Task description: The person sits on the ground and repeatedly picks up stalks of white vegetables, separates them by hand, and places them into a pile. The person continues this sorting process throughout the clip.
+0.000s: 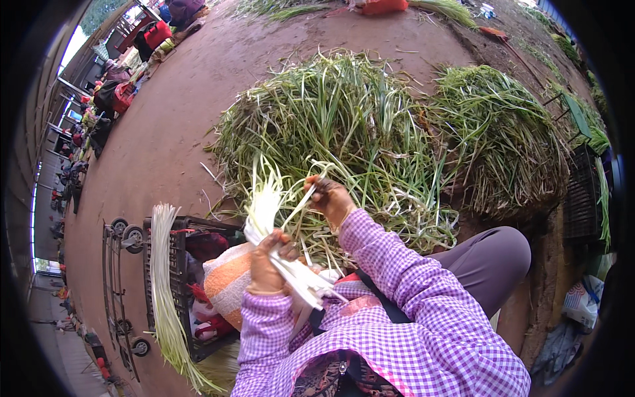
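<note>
My left hand point(272, 259) is closed around a bundle of pale leafy stalks point(263, 208), their white ends pointing down toward my lap and their yellow-green tips up. My right hand point(328, 197) pinches a few thin pale strands point(299, 207) close to the bundle's upper part. Behind both hands rises a large heap of long green leaves point(337, 109), some wilted and brown at the edges. An orange and white striped towel point(228, 273) lies beside my left wrist.
At left stands a black plastic crate point(186, 278) with a long bunch of pale stalks point(166, 288) over its edge. A wheeled metal cart point(116, 293) is beyond it. At right are a second leaf heap point(496, 139), another black crate point(583, 193) and a plastic bag point(585, 300).
</note>
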Demonstrator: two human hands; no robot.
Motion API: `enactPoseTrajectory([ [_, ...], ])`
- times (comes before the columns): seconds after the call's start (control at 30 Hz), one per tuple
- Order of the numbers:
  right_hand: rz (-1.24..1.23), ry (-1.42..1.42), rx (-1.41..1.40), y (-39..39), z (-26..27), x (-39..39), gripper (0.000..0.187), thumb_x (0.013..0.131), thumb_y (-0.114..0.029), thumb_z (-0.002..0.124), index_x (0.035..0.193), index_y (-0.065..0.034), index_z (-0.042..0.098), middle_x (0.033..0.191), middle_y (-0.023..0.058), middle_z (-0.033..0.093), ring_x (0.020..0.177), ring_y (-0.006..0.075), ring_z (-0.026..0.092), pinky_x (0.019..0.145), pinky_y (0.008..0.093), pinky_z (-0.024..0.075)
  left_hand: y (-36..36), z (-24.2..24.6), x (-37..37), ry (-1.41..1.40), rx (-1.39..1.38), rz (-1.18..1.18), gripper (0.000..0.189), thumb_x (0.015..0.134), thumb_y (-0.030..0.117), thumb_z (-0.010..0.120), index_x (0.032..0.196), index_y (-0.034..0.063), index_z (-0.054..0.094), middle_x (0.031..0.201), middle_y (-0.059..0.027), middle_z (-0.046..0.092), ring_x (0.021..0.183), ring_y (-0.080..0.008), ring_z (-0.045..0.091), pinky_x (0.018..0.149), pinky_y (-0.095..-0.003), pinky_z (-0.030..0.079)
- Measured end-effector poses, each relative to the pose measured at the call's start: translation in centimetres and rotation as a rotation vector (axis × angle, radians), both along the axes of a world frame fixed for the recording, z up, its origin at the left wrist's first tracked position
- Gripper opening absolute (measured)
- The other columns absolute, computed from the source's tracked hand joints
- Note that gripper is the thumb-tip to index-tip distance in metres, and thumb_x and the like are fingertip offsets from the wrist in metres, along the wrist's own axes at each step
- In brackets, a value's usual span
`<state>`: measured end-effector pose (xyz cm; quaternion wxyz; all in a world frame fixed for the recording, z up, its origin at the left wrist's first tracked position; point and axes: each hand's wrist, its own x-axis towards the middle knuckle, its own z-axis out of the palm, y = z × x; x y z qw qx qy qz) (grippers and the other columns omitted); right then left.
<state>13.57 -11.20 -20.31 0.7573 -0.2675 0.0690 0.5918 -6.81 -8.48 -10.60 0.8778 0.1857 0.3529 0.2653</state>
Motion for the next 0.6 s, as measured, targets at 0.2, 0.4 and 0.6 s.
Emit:
enactPoseTrajectory([
  [0.2,-0.032,-0.210,-0.060,-3.2,-0.8,4.3,0.029,0.100,-0.026,0.054,0.119,-0.0051,0.062,0.101,0.0064,0.071,0.067,0.0063,0.061,0.063,0.0269,0.0570,1.3,2.7,-4.8,-0.155,0.018,0.001,0.009,0.093,0.011,0.060,0.089,0.0025,0.061,0.078,-0.0097,0.064,0.054,-0.0105,0.051,0.051,-0.0275,0.044],
  [0.4,-0.216,-0.075,-0.016,-3.4,-0.9,4.5,0.023,0.101,-0.021,0.052,0.113,-0.0056,0.064,0.090,0.0010,0.070,0.062,0.0066,0.059,0.059,0.0262,0.0530,1.0,2.4,-4.8,-0.048,0.056,0.002,0.009,0.092,0.011,0.062,0.092,0.0018,0.061,0.080,-0.0109,0.063,0.055,-0.0126,0.052,0.051,-0.0273,0.044],
  [0.6,-0.186,-0.169,-0.216,-3.5,-2.5,6.4,0.025,0.100,-0.024,0.054,0.117,-0.0088,0.064,0.063,-0.0032,0.059,0.042,0.0053,0.043,0.043,0.0258,0.0436,0.6,3.3,-3.3,0.089,0.088,-0.032,0.011,0.090,0.007,0.063,0.098,0.0018,0.058,0.082,-0.0115,0.063,0.055,-0.0125,0.050,0.051,-0.0269,0.043],
])
